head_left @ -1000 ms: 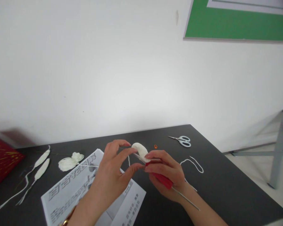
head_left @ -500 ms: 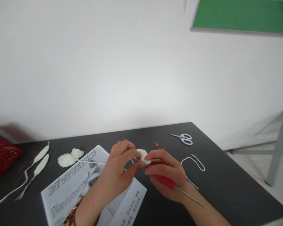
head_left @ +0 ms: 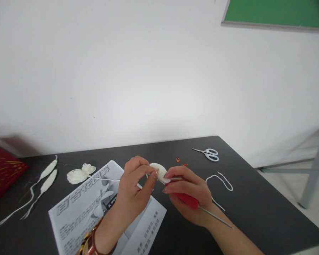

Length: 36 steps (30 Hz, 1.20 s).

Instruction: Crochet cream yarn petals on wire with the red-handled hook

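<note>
A small white crocheted piece [head_left: 158,169] is pinched between the thumb and fingers of my left hand [head_left: 135,182]. White yarn runs from the left toward that hand. My right hand [head_left: 194,189] is closed round the red handle of a crochet hook [head_left: 188,201], whose metal shaft sticks out past the wrist. Its fingertips meet the right edge of the crocheted piece, and the working tip of the hook is hidden there. Beneath my left forearm lie printed sheets [head_left: 77,212] with a picture and large characters.
Two finished white petals [head_left: 48,181] with yarn tails lie at left, beside a white yarn bundle [head_left: 78,175] and a red box [head_left: 5,170]. Scissors [head_left: 208,154], an orange stitch marker [head_left: 178,160] and a loose yarn strand [head_left: 230,186] lie on the black table [head_left: 257,212]. A wall stands behind.
My left thumb and fingers have shifted on the crocheted piece, and more of its face shows. The view has tilted slightly. The right hand keeps its hold on the crochet hook.
</note>
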{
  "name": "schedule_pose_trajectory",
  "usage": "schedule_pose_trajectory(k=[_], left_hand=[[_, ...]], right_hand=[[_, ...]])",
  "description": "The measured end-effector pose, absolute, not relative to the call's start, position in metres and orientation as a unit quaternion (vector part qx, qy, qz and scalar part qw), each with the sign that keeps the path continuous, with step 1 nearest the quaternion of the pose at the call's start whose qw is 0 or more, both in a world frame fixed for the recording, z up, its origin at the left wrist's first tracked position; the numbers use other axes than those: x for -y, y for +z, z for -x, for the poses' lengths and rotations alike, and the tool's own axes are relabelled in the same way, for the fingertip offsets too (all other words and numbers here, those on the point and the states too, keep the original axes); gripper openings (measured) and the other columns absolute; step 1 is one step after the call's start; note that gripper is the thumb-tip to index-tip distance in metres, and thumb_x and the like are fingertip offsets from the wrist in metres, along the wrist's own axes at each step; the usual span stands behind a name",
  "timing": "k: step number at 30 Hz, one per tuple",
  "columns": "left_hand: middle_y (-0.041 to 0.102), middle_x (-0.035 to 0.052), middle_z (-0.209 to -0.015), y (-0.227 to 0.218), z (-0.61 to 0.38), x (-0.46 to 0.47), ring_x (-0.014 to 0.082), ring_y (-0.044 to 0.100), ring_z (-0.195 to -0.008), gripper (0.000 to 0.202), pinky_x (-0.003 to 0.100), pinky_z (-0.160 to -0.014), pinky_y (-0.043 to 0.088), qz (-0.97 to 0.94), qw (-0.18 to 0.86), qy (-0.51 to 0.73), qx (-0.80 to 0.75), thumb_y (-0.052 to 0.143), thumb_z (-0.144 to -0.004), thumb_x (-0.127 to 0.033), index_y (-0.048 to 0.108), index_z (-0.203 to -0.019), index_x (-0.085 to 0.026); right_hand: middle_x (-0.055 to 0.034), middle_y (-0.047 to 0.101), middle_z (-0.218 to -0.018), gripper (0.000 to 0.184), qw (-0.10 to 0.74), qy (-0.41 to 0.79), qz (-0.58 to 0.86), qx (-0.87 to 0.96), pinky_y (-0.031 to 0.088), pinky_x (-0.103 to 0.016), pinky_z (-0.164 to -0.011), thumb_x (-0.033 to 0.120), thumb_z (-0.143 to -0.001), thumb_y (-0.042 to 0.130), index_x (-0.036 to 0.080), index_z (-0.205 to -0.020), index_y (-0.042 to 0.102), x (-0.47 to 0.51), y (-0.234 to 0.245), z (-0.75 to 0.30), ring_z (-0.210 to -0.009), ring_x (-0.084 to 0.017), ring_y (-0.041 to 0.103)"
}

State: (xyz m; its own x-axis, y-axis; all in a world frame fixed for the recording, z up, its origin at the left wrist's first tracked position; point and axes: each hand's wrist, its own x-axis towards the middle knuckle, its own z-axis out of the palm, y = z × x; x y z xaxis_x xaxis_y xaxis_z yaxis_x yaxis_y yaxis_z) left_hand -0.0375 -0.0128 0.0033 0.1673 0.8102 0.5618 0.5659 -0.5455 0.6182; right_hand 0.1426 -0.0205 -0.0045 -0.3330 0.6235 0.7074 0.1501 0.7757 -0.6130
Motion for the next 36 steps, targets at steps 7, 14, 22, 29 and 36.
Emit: schedule_pose_trajectory(k=[7, 14, 22, 29, 36], left_hand=[[0.052, 0.0009, -0.083, 0.000, 0.047, 0.005, 0.0133, 0.052, -0.078, 0.011, 0.026, -0.069, 0.039, -0.684, 0.251, 0.545, -0.415, 0.052, -0.086, -0.017, 0.060, -0.079, -0.020], [0.054, 0.0031, -0.097, 0.007, 0.055, 0.004, 0.0159, 0.052, -0.092, 0.029, 0.029, -0.078, 0.041, -0.809, 0.236, 0.418, -0.339, 0.064, -0.078, -0.016, 0.059, -0.106, -0.025], [0.060, 0.0006, -0.077, 0.006, 0.051, 0.006, 0.0121, 0.056, -0.073, 0.012, 0.026, -0.068, 0.042, -0.797, 0.229, 0.444, -0.340, 0.065, -0.077, -0.014, 0.069, -0.086, -0.022], [0.062, 0.0011, -0.071, 0.011, 0.048, 0.007, 0.0133, 0.058, -0.067, 0.006, 0.026, -0.062, 0.042, -0.741, 0.320, 0.443, -0.391, 0.067, -0.075, -0.019, 0.073, -0.078, -0.021], [0.061, 0.0013, -0.070, 0.010, 0.047, 0.006, 0.0137, 0.057, -0.067, 0.010, 0.028, -0.066, 0.042, -0.757, 0.242, 0.432, -0.426, 0.064, -0.077, -0.019, 0.070, -0.069, -0.018]], right_hand=[[-0.0068, 0.061, -0.094, 0.030, 0.542, 0.219, 0.257, 0.770, 0.050, -0.025, -0.067, -0.004, -0.067, 0.055, 0.021, -0.080, 0.068, 0.021, 0.001, -0.142, -0.080, -0.015, 0.062], [-0.0062, 0.060, -0.094, 0.030, 0.542, 0.259, 0.258, 0.757, 0.048, -0.025, -0.069, -0.006, -0.066, 0.056, 0.019, -0.079, 0.067, 0.021, 0.002, -0.144, -0.080, -0.014, 0.061], [-0.0056, 0.059, -0.093, 0.031, 0.539, 0.288, 0.259, 0.748, 0.049, -0.026, -0.070, -0.007, -0.065, 0.056, 0.019, -0.076, 0.068, 0.020, 0.002, -0.144, -0.077, -0.014, 0.061], [-0.0061, 0.058, -0.096, 0.029, 0.532, 0.290, 0.245, 0.757, 0.049, -0.026, -0.072, -0.006, -0.067, 0.058, 0.018, -0.078, 0.068, 0.021, 0.000, -0.145, -0.080, -0.014, 0.062], [-0.0046, 0.059, -0.094, 0.030, 0.522, 0.324, 0.266, 0.743, 0.048, -0.026, -0.071, -0.006, -0.067, 0.056, 0.020, -0.076, 0.068, 0.018, -0.005, -0.141, -0.078, -0.014, 0.061]])
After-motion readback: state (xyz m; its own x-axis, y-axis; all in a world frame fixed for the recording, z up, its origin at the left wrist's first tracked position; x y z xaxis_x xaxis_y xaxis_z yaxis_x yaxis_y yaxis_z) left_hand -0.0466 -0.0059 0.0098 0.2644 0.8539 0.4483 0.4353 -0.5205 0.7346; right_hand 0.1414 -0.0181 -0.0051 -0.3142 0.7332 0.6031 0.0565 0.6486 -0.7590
